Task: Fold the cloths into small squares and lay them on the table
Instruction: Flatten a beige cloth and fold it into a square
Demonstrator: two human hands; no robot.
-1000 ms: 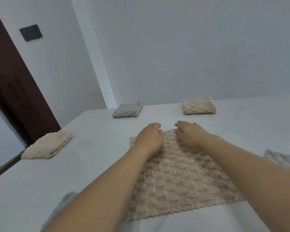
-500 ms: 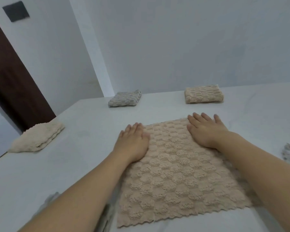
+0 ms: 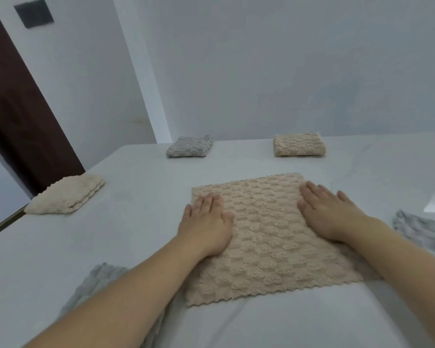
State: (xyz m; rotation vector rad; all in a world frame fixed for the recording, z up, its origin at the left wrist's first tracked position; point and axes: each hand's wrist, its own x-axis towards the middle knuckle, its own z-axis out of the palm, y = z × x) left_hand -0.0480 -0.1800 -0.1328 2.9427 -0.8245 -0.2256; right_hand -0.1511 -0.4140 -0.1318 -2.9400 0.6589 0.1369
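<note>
The left hand [image 3: 206,226] and the right hand [image 3: 329,214], which a moment ago were curled close together at the far edge of the beige cloth [image 3: 269,237], have now slid apart and lie flat with straight fingers, holding nothing, each pressing one side of it. I think this means the cloth is now smoothed and ready for the first fold. It lies spread on the surface [image 3: 136,202]; beyond it sit three folded cloths, gray [image 3: 189,146], beige [image 3: 299,144] and cream [image 3: 65,194].
</note>
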